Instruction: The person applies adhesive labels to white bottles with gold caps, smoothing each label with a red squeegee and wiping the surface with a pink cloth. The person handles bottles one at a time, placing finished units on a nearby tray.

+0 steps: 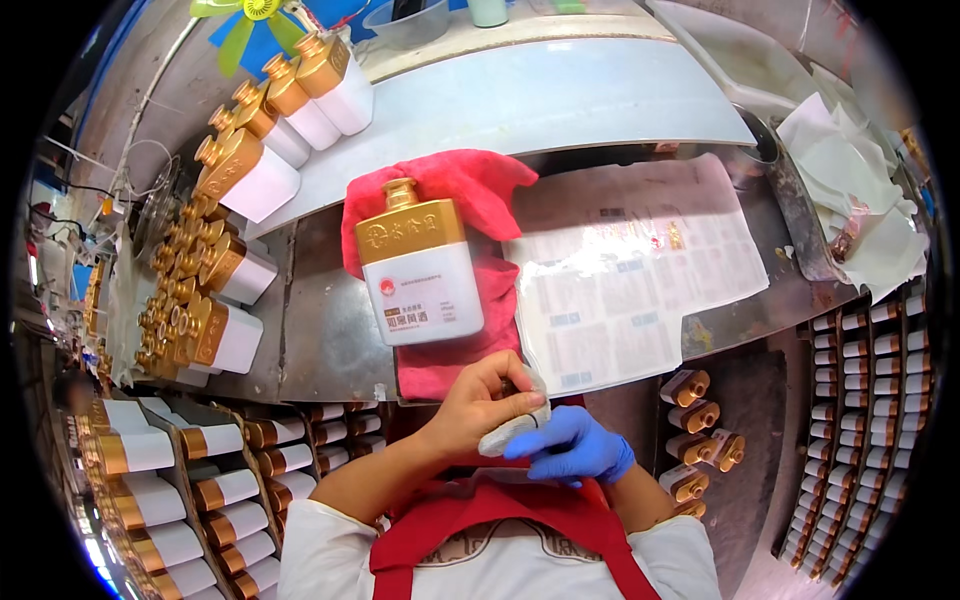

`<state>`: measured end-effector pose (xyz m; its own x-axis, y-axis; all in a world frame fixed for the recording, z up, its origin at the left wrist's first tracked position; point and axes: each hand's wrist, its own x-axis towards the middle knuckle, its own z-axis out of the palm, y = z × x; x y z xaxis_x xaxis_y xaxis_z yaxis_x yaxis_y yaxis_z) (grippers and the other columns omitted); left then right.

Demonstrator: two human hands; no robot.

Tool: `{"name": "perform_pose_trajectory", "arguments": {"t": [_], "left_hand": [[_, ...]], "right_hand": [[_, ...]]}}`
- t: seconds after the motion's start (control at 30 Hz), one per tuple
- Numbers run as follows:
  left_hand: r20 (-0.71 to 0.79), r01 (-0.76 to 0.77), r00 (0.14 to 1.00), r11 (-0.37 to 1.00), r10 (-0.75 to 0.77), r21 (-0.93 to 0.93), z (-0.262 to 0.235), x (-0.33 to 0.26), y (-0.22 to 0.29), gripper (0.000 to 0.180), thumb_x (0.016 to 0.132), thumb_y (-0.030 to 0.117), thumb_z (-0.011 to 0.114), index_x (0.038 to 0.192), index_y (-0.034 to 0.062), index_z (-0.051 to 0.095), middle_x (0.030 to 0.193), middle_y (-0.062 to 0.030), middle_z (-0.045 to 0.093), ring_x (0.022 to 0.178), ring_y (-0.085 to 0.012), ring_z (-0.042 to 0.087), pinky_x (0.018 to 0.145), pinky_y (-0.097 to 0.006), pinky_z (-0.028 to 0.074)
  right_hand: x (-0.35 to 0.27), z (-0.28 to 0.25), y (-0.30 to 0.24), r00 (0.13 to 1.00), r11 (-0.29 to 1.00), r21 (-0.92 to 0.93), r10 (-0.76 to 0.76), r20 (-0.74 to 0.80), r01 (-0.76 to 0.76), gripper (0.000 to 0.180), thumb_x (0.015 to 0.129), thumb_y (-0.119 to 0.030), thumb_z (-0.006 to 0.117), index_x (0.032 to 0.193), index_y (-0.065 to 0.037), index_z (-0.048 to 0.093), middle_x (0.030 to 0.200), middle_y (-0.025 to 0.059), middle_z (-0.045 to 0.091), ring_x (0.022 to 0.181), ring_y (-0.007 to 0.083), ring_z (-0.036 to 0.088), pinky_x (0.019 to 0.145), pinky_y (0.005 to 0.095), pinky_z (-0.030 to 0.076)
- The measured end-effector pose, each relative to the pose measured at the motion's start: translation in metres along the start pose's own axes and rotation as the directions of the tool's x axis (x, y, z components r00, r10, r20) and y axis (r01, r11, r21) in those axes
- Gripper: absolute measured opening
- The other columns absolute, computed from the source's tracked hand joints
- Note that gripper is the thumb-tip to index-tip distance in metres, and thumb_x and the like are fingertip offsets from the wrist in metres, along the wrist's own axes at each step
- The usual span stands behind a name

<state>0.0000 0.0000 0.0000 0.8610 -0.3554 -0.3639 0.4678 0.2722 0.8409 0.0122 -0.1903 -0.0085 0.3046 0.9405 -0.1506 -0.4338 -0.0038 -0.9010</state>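
Head view: white-gold bottle (422, 270) lay face up on red cloth (430, 375), print already on its front, so this side was prob. done, I judged. Left hand (485, 400), bare, had thumb & fingers clamped on whitish pad (508, 432); gloved right hand (580, 448) was close by, but whether its fingers gripped too, I could not tell. Standing bottles (250, 178) at left showed plain sides, so prob. much was left. Printed sheets (600, 345) covered part of dark table (330, 335), w/ pale board (570, 95) behind, racked bottles (155, 497) both sides & green fan (262, 10).
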Motion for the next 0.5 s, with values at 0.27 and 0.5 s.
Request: {"name": "perform_pose_trajectory", "arguments": {"t": [0.27,0.5], "left_hand": [[0.228,0.305,0.937,0.938,-0.265,-0.166,-0.003,0.018,0.008,0.014,0.085,0.009,0.068,0.086,0.0047,0.055,0.084,-0.006,0.063,0.072,-0.0117,0.061,0.061,-0.024,0.048],[-0.137,-0.176,0.971,0.975,0.195,0.137,0.024,0.031,-0.007,0.018,0.095,0.008,0.054,0.111,0.0011,0.052,0.093,-0.0043,0.061,0.074,-0.0095,0.056,0.068,-0.025,0.047]], "right_hand": [[-0.007,0.009,-0.001,0.971,0.941,0.263,-0.178,-0.158,0.215,0.074,0.086,0.009,0.043,0.151,-0.013,0.015,0.104,0.0072,0.06,0.051,0.0058,0.046,0.052,0.0198,0.041],[-0.013,-0.024,-0.006,0.854,0.819,0.346,-0.297,-0.426,0.458,0.089,0.082,0.007,0.043,0.152,-0.018,-0.006,0.133,0.0171,0.05,0.044,0.0081,0.044,0.042,0.0209,0.041]]}}
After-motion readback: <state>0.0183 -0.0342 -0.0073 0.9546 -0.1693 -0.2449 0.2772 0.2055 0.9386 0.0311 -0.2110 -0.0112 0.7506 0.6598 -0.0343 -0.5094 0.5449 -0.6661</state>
